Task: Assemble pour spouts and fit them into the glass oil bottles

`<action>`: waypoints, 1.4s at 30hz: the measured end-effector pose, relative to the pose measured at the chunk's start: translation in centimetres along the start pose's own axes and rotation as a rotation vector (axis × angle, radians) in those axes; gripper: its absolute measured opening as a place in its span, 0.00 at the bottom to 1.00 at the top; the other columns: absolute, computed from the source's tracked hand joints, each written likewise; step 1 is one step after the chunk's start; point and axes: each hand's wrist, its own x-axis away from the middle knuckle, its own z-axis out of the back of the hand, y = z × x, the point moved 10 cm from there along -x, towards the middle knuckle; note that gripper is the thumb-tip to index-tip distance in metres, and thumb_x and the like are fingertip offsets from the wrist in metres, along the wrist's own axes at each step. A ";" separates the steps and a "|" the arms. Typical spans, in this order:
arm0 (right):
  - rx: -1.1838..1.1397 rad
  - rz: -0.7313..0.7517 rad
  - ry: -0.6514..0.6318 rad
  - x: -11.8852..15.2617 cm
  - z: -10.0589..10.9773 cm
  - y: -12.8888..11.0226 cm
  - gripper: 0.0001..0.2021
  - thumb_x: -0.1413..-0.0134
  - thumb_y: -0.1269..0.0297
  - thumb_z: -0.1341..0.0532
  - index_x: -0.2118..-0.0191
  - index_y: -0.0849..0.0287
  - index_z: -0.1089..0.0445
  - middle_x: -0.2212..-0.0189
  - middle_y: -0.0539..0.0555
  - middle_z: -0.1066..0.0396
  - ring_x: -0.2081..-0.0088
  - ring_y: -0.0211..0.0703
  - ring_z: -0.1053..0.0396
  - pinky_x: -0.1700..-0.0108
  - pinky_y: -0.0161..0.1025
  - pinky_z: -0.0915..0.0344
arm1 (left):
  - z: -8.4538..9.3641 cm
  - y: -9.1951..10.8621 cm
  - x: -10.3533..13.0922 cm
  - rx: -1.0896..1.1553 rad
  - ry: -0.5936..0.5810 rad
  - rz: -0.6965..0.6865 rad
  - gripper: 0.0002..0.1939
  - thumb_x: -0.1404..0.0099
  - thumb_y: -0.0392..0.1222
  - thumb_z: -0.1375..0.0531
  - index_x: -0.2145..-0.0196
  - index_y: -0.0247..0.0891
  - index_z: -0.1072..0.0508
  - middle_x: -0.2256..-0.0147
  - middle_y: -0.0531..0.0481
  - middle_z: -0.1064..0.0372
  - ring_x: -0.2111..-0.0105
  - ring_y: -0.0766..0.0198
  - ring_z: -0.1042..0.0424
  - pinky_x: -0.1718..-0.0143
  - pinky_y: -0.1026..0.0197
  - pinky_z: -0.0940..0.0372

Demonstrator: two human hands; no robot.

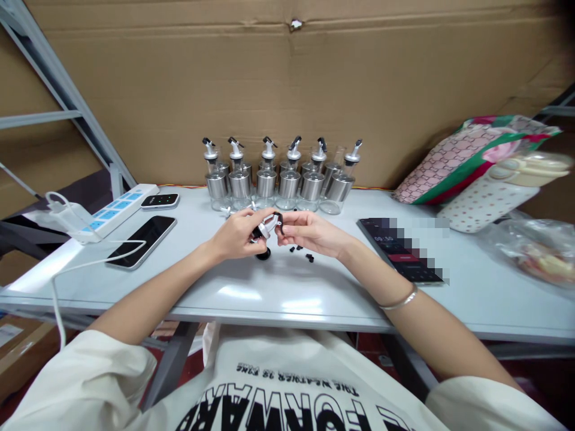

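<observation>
A silver spout (270, 227) is held up over the table (269, 299)

The left hand (241, 233) is closed around the bottom part of the spout. The right hand (308, 232) pinches the black flap (281, 221) at the other end with its fingertips. So both hands hold on to the same little thing, near the middle of the table. A round black piece (263, 254) sits just under the left hand, and part of it is hidden. Tiny black bits (309, 258) lie near the right hand. By the left hand there is a small white piece (227, 212), too small to make out well.

Behind the hands, six glass bottles (241, 185) stand in a row. Each one has a shiny metal band and a spout on top. More bottles (339, 157) stand close behind them, partly hidden.

On the left side are a phone (142, 242), a little gadget (160, 201) and a white power strip (121, 209). On the right side are another phone (389, 242), a pink patterned bag (449, 158), a spotty drink bottle (487, 191) and a clear plastic bag (507, 236) with something in it.
</observation>
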 end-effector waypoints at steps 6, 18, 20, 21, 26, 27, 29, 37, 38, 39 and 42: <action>-0.002 0.020 0.064 -0.3 0.8 0.1 0.14 0.55 0.63 0.30 0.60 0.60 0.25 0.68 0.50 0.31 0.67 0.34 0.34 0.57 0.36 0.35 | -0.4 -0.4 0.2 0.040 -0.023 0.018 0.34 0.47 0.36 0.51 0.41 0.32 0.43 0.72 0.51 0.31 0.73 0.63 0.34 0.64 0.62 0.36; 0.001 -0.002 0.041 0.0 0.4 0.0 0.14 0.53 0.65 0.31 0.58 0.60 0.27 0.70 0.49 0.32 0.68 0.33 0.34 0.58 0.37 0.35 | 0.1 0.0 -0.2 0.186 -0.031 0.041 0.32 0.51 0.35 0.52 0.46 0.34 0.40 0.74 0.56 0.35 0.80 0.70 0.40 0.74 0.68 0.42; -0.006 -0.010 0.058 0.0 0.5 0.0 0.16 0.53 0.66 0.31 0.56 0.58 0.28 0.69 0.49 0.31 0.67 0.34 0.33 0.58 0.37 0.35 | 0.1 0.0 -0.2 0.199 -0.028 0.041 0.31 0.51 0.35 0.52 0.46 0.35 0.40 0.75 0.56 0.35 0.80 0.69 0.40 0.74 0.68 0.42; -0.008 -0.011 0.060 0.0 0.5 0.0 0.16 0.53 0.66 0.31 0.56 0.58 0.29 0.69 0.49 0.31 0.67 0.34 0.33 0.58 0.38 0.35 | 0.1 0.0 -0.2 0.203 -0.025 0.044 0.31 0.51 0.35 0.52 0.46 0.35 0.40 0.75 0.56 0.35 0.80 0.69 0.40 0.74 0.68 0.42; 0.003 -0.012 0.018 -0.1 0.1 0.1 0.14 0.54 0.65 0.31 0.59 0.60 0.27 0.69 0.49 0.33 0.66 0.34 0.35 0.57 0.38 0.36 | 0.2 0.0 -0.2 0.162 -0.013 0.054 0.31 0.51 0.35 0.53 0.47 0.36 0.39 0.72 0.54 0.32 0.80 0.70 0.40 0.73 0.68 0.41; 0.004 -0.014 0.015 -0.1 0.1 0.2 0.13 0.54 0.65 0.31 0.60 0.60 0.27 0.70 0.49 0.33 0.66 0.34 0.35 0.57 0.37 0.36 | 0.3 0.0 -0.2 0.148 -0.008 0.049 0.31 0.51 0.35 0.53 0.47 0.36 0.38 0.72 0.54 0.32 0.80 0.70 0.39 0.73 0.68 0.40; -0.004 -0.011 0.018 -0.2 0.1 0.2 0.13 0.54 0.65 0.31 0.60 0.59 0.27 0.70 0.49 0.33 0.66 0.34 0.35 0.57 0.37 0.36 | 0.3 0.1 -0.2 0.127 0.005 0.048 0.30 0.51 0.35 0.53 0.48 0.35 0.38 0.73 0.54 0.32 0.80 0.69 0.38 0.72 0.68 0.39; 0.001 0.017 0.042 -0.4 0.5 0.4 0.14 0.56 0.64 0.29 0.62 0.60 0.28 0.71 0.49 0.33 0.69 0.34 0.35 0.61 0.36 0.35 | -0.4 0.1 -0.1 0.091 -0.037 0.064 0.30 0.50 0.34 0.52 0.47 0.33 0.37 0.70 0.50 0.29 0.76 0.67 0.34 0.70 0.66 0.37; 0.007 0.009 0.041 -0.4 0.6 0.6 0.15 0.57 0.63 0.29 0.61 0.60 0.28 0.71 0.49 0.32 0.69 0.34 0.34 0.61 0.36 0.35 | -0.6 0.1 -0.1 0.098 -0.050 0.067 0.31 0.50 0.34 0.52 0.47 0.33 0.37 0.69 0.50 0.29 0.75 0.66 0.33 0.69 0.66 0.37; 0.015 0.002 0.041 -0.4 0.7 0.7 0.16 0.58 0.63 0.29 0.61 0.60 0.28 0.71 0.49 0.32 0.69 0.34 0.34 0.62 0.36 0.35 | -0.7 0.2 -0.1 0.108 -0.061 0.069 0.31 0.50 0.34 0.52 0.47 0.33 0.37 0.68 0.49 0.29 0.74 0.66 0.32 0.69 0.66 0.37; 0.046 -0.005 0.056 -0.4 1.2 0.9 0.19 0.61 0.62 0.27 0.61 0.59 0.28 0.72 0.48 0.32 0.69 0.35 0.33 0.63 0.36 0.35 | -0.9 0.5 0.0 0.139 -0.069 0.068 0.31 0.50 0.34 0.52 0.46 0.33 0.38 0.69 0.50 0.29 0.74 0.65 0.32 0.70 0.66 0.37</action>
